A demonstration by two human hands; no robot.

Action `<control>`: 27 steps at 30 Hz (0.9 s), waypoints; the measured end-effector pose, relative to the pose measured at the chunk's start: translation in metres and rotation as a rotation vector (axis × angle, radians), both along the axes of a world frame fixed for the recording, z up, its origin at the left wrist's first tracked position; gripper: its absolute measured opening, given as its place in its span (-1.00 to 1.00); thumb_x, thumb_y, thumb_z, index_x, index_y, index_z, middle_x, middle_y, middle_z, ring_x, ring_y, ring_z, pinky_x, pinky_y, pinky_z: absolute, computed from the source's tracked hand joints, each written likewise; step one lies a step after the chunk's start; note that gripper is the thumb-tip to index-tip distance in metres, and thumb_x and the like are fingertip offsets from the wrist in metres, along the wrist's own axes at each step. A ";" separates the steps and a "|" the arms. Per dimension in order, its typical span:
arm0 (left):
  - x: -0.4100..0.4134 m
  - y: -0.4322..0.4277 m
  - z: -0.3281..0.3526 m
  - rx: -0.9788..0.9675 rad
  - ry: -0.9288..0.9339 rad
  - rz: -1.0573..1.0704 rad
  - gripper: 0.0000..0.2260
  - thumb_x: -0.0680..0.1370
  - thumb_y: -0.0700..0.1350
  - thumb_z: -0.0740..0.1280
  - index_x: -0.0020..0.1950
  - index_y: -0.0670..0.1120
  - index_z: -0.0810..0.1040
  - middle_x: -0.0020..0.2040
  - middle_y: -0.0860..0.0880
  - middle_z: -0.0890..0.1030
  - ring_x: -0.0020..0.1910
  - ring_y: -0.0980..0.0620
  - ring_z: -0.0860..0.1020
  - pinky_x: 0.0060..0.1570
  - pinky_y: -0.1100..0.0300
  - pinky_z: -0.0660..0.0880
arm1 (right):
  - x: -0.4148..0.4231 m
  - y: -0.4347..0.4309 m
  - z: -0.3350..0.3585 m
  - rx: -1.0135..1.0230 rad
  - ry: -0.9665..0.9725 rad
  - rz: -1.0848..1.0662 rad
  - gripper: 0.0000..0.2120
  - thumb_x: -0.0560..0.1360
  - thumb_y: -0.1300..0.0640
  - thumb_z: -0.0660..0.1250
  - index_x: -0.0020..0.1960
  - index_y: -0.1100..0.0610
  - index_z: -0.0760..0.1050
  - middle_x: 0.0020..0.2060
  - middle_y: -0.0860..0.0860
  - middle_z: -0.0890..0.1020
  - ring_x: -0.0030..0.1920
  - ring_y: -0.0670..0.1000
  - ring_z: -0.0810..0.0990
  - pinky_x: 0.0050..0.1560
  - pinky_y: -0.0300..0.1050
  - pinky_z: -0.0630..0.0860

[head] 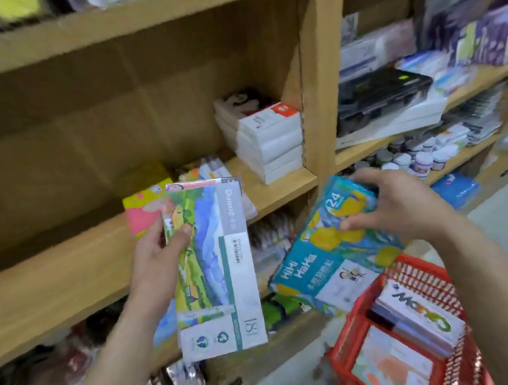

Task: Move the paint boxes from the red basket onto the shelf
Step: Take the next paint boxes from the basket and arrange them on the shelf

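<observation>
My left hand (157, 255) grips a tall white paint box (220, 262) with a landscape picture, held upright in front of the wooden shelf (63, 284). My right hand (400, 201) holds the top of a blue paint box (331, 266) with yellow flowers and "HiMi HaHa" lettering, tilted above the red basket (359, 350). More boxes (417, 316) lie in the basket at the lower right. A pink and yellow box (144, 207) lies on the shelf board behind the white box.
A stack of white boxes (268, 144) sits at the right end of the shelf bay. The neighbouring bay holds a black case (379, 96), small paint jars (417, 156) and more packets. Lower shelves hold bagged goods. Pale floor shows at the right.
</observation>
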State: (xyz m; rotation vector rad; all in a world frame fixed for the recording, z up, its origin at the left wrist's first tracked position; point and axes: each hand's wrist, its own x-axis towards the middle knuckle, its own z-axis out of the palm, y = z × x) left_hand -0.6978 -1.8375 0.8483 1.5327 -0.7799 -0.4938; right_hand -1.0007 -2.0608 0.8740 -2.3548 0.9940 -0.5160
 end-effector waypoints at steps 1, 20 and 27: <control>0.018 0.014 0.009 -0.025 -0.018 0.065 -0.72 0.57 -0.02 0.35 0.26 0.18 0.62 0.05 0.22 0.73 -0.01 0.20 0.70 -0.14 0.34 0.57 | 0.019 0.006 0.009 0.010 -0.011 0.036 -0.35 -0.01 -0.56 0.42 0.01 -0.37 0.46 -0.20 -0.33 0.65 -0.17 -0.34 0.61 -0.17 -0.13 0.62; 0.244 0.102 -0.017 0.331 -0.269 0.473 -0.54 0.60 -0.03 0.40 0.45 -0.18 0.46 0.31 -0.06 0.60 0.24 0.04 0.54 0.21 0.20 0.43 | 0.291 0.109 0.025 -0.018 0.064 0.389 -0.31 0.17 -0.23 0.64 0.22 -0.05 0.56 -0.04 -0.13 0.70 -0.03 -0.10 0.67 -0.07 -0.14 0.56; 0.108 0.083 -0.014 0.378 -0.320 -0.138 -0.30 0.30 0.37 0.49 0.37 0.39 0.29 0.16 0.45 0.53 0.17 0.45 0.51 0.14 0.35 0.50 | 0.292 0.098 0.031 0.055 -0.021 0.438 -0.34 0.09 -0.26 0.64 0.14 -0.12 0.60 -0.08 -0.19 0.72 -0.08 -0.23 0.68 -0.03 -0.09 0.62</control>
